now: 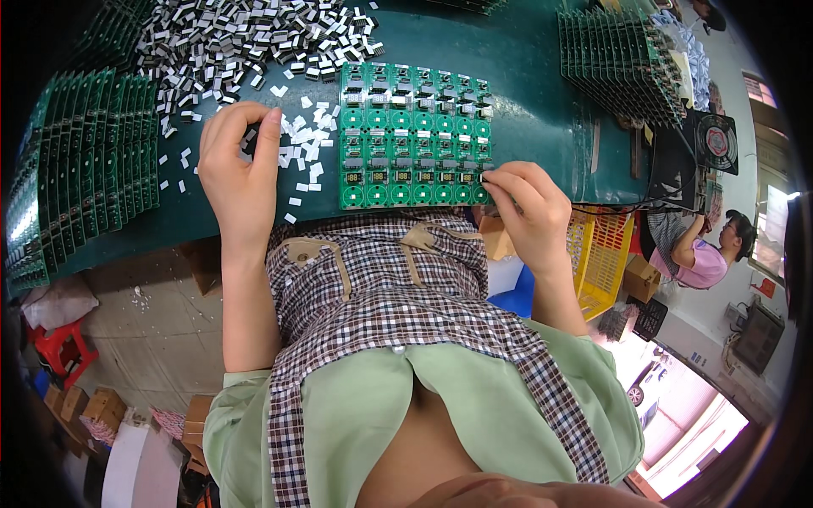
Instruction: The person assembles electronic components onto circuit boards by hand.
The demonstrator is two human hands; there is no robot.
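Observation:
A green panel of joined circuit boards point(415, 135) lies flat on the table in front of me. Small display modules with light digits point(402, 177) line its near row. At the panel's near right corner, my right hand point(533, 203) is closed in a pinch, a small white piece point(483, 178) at its fingertips. My left hand point(240, 161) is raised left of the panel, fingers curled and thumb close to the forefinger. Something dark shows inside its grip, too hidden to name. Beside it lie scattered small white rectangular pieces point(309, 140).
A heap of white-and-dark components point(229, 42) covers the far left of the green table point(533, 93). Circuit panels stand in racks at left point(93, 161) and far right point(618, 63). A black fan point(716, 140) and yellow crate point(603, 254) are at right; another person point(699, 254) sits beyond.

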